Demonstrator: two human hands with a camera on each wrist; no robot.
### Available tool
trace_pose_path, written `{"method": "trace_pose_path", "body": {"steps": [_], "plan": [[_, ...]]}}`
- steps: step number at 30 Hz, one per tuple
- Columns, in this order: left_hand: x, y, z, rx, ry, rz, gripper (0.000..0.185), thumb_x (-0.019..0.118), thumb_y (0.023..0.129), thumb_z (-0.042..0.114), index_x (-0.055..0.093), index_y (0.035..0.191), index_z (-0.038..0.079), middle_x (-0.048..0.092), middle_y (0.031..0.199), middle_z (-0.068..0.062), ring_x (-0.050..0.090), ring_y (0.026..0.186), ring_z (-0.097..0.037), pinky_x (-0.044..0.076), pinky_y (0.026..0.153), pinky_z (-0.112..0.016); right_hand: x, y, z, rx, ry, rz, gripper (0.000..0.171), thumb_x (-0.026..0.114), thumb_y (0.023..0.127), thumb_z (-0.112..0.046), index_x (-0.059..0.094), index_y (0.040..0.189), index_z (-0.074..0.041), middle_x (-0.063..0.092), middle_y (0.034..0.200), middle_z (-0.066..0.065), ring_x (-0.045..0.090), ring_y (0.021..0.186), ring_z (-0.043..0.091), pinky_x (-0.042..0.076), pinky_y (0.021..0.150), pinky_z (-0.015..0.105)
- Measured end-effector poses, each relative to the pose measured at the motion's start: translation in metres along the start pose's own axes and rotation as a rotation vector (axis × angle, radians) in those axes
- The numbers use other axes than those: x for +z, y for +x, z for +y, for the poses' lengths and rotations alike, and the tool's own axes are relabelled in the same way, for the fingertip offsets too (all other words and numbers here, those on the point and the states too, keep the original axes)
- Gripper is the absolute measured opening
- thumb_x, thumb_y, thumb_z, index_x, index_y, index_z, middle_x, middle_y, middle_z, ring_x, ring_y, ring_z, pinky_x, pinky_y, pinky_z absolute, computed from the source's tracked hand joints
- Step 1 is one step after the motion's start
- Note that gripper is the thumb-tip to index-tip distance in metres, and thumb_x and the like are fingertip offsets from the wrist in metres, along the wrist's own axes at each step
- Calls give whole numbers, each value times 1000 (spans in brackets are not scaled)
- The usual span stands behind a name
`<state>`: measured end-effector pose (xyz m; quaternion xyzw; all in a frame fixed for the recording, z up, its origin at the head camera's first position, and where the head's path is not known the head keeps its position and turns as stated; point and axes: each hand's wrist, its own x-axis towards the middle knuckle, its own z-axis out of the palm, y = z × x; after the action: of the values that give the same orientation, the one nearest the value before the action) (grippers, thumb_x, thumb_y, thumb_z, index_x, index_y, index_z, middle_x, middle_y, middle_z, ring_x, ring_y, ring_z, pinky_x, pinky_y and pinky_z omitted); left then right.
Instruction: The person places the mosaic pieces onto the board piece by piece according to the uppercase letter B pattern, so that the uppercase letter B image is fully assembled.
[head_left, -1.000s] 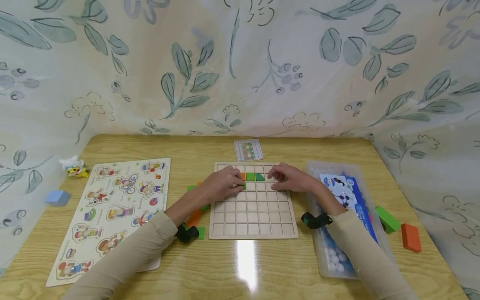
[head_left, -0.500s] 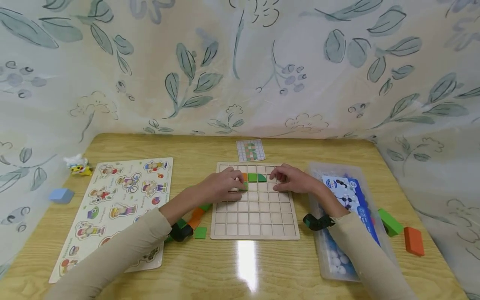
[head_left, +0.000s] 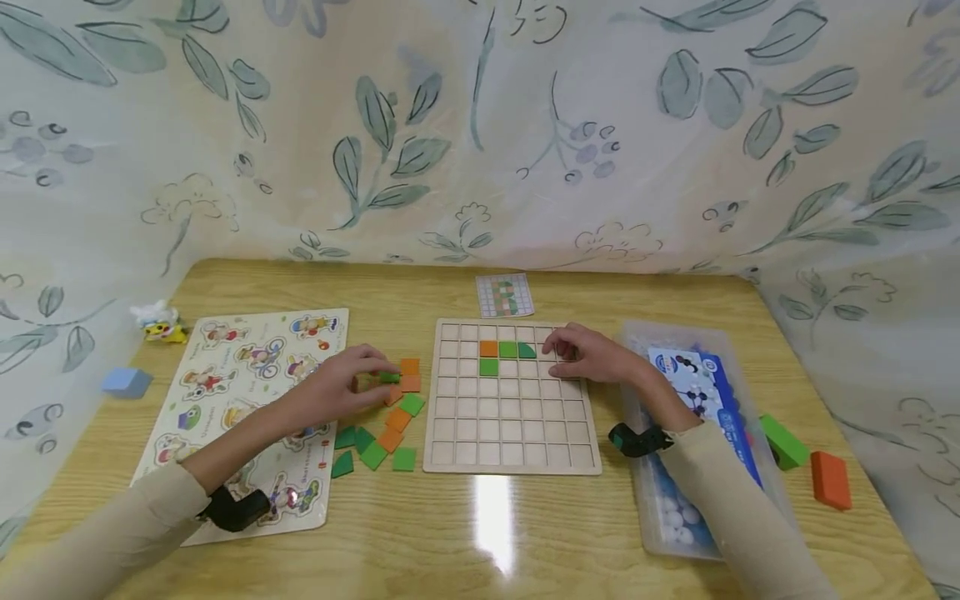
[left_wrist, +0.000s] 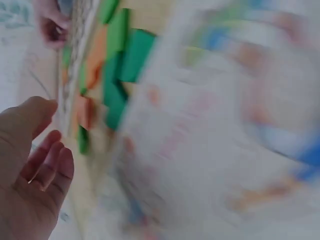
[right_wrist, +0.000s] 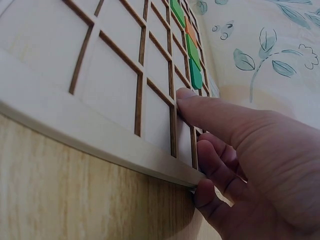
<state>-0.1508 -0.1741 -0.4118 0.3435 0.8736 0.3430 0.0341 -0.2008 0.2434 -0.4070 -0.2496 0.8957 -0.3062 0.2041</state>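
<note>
My left hand [head_left: 352, 382] is over the loose tiles left of the board, its fingertips beside a green tile [head_left: 389, 377]. In the left wrist view, the thumb and fingers of the left hand [left_wrist: 35, 165] are apart with nothing between them. The wooden grid board [head_left: 512, 429] carries an orange square tile [head_left: 488, 348], a green square tile [head_left: 507, 349] and a green rounded tile [head_left: 527, 350] in one row. Another green square tile [head_left: 489, 367] lies below the orange one. My right hand [head_left: 581, 354] rests loosely at the board's right edge, thumb on its surface [right_wrist: 250, 145].
Several green and orange tiles [head_left: 390, 440] lie between the board and a picture puzzle [head_left: 168, 417]. A pattern card [head_left: 505, 296] lies behind the board. To the right are a clear plastic box [head_left: 671, 546], a green block [head_left: 783, 442] and a red block [head_left: 831, 481].
My left hand has let go of the green square tile in the board's second row and moved left to the loose tiles. The right hand has stayed at the board's edge.
</note>
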Motion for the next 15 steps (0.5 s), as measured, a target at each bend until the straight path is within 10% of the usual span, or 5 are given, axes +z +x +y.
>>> {"method": "trace_pose_path", "body": {"steps": [15], "plan": [[2, -25, -5, -48, -92, 14, 25, 68, 91, 13, 69, 115, 13, 64, 110, -3, 54, 87, -7, 46, 66, -21, 0, 2, 3, 8, 2, -3, 26, 69, 91, -19, 61, 115, -10, 50, 101, 8, 44, 93, 20, 41, 82, 34]]}}
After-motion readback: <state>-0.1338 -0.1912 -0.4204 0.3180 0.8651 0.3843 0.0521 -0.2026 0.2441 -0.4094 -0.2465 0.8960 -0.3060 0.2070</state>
